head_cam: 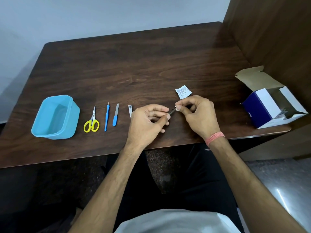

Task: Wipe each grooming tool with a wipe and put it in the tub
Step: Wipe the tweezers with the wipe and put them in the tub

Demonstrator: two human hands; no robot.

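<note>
Pinching metal tool, both hands (sachet print unreadable).

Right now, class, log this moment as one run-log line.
left hand: holds metal tool | right hand: pinches its tip | tub: empty | scissors, nail clipper: on table

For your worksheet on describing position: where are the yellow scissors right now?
In the head view the yellow scissors lie on the table, left of centre, between the blue tub and a thin blue-handled tool.
</note>
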